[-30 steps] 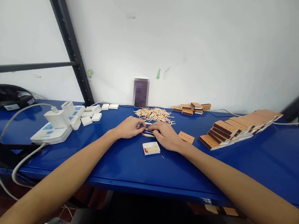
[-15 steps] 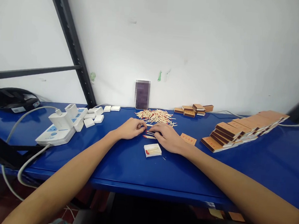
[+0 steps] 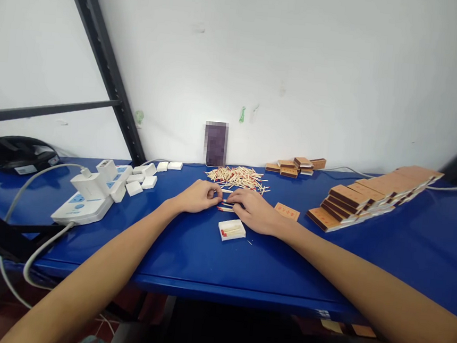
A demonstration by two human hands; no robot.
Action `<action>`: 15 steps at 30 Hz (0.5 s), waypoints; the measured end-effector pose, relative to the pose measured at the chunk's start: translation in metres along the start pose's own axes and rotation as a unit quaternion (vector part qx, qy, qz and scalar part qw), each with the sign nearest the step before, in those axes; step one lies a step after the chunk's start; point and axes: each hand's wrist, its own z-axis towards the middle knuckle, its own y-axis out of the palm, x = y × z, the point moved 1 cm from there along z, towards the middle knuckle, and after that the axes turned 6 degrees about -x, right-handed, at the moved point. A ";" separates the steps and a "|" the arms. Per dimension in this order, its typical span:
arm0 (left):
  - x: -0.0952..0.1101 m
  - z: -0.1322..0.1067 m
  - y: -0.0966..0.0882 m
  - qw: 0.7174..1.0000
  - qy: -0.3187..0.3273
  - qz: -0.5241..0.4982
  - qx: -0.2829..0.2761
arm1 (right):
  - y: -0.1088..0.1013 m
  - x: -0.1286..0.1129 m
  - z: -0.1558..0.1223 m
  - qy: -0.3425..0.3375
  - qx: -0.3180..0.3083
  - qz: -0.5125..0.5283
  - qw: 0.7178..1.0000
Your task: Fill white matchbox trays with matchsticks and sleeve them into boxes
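A few red-headed matches point(image 3: 225, 209) lie on the blue table between my two hands. My left hand point(image 3: 197, 196) is closed, its thumb and forefinger pinched at the red head ends. From the other side, my right hand point(image 3: 255, 212) curls its fingers over the plain ends of the matches. Fingertips partly hide which matches each hand grips. Just in front sits a white matchbox tray point(image 3: 231, 237) with several matches in it, heads to the left. Behind the hands spreads a large heap of loose matches point(image 3: 239, 178).
An orange matchbox cover point(image 3: 287, 212) lies flat beside my right wrist. Stacked matchboxes point(image 3: 341, 205) fill the right side; a smaller group point(image 3: 288, 171) stands by the wall. At left are white trays point(image 3: 134, 188), a power strip point(image 3: 81, 206) and a black round object point(image 3: 14, 153).
The view has shifted slightly. My right fingers have come a little closer to my left fingers, so less of the matches shows between them. The tray and heap stay put.
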 end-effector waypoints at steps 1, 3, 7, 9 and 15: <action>-0.001 0.000 0.000 1.000 -0.002 -0.002 -0.001 | 0.000 0.000 0.000 -0.003 0.001 -0.003 1.000; -0.002 0.000 0.001 1.000 -0.002 -0.006 -0.004 | 0.000 0.001 0.000 -0.008 0.004 -0.012 1.000; -0.004 0.002 -0.002 1.000 -0.004 -0.013 -0.009 | -0.002 0.004 -0.001 -0.021 0.014 -0.019 0.999; 0.002 -0.001 -0.008 1.000 -0.003 -0.016 -0.005 | -0.004 0.004 -0.002 -0.026 0.031 -0.008 0.999; 0.038 -0.041 -0.012 0.999 0.027 -0.038 -0.001 | -0.007 0.000 -0.003 0.000 0.048 0.018 0.999</action>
